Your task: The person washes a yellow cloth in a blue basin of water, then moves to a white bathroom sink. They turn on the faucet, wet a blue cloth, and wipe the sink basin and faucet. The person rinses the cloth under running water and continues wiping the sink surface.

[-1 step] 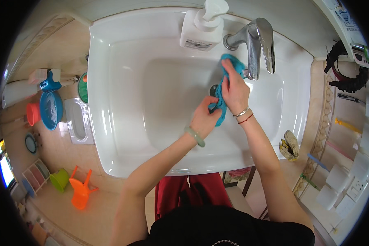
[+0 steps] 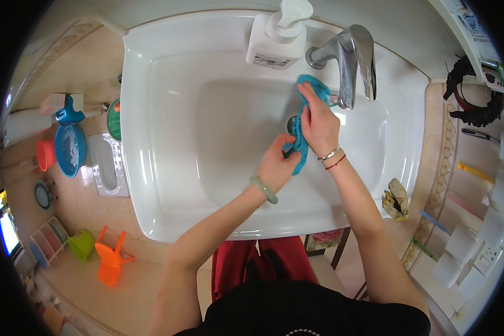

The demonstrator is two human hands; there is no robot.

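Note:
Over the white sink (image 2: 168,129), a wet-looking blue cloth (image 2: 313,84) stretches between my two hands below the faucet. My left hand (image 2: 278,163), with a pale green bangle at the wrist, pinches the cloth's near end between thumb and fingers. Higher up, my right hand (image 2: 321,126) is closed over the cloth, its fingers pointing toward the far rim. A silver bracelet and a red string circle that wrist. The dark round drain (image 2: 291,124) shows partly beside the cloth. Something pale and pinkish, too small to make out, peeks from the cloth's right edge under the spout.
A chrome faucet (image 2: 347,61) rises close above my right hand. Left of it stands a white pump bottle (image 2: 277,42) on the far rim. A crumpled, dirty glove-like thing (image 2: 396,199) lies on the right rim. An orange chair (image 2: 111,257) and blue basin (image 2: 70,151) are on the floor.
The cloth's upper end and my right fingers have shifted slightly left. My left hand has moved a little left and down, keeping its hold.

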